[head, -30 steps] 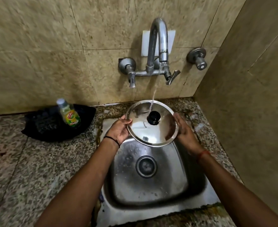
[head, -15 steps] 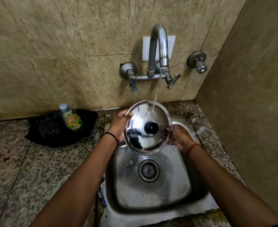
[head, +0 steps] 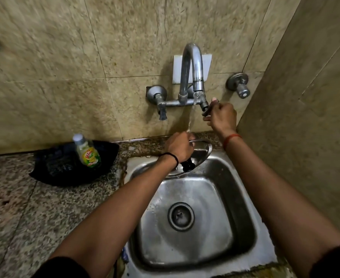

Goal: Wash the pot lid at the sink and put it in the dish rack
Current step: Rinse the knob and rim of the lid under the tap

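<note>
Head view: under the tap [head: 191,73], the left hand [head: 178,146] grips the pot lid [head: 202,149] tilted over the sink [head: 243,207]; the right hand [head: 222,116], right of the tap, pinches its lever [head: 207,109].

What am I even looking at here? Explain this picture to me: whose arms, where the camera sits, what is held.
No machine: a person wears a camera on the head, looking down at their own arms over a steel sink. The left hand grips the pot lid by its rim under running water. The right hand has its fingers curled round the tap lever. On the granite counter lies a black mesh tray holding a dish soap bottle.
</note>
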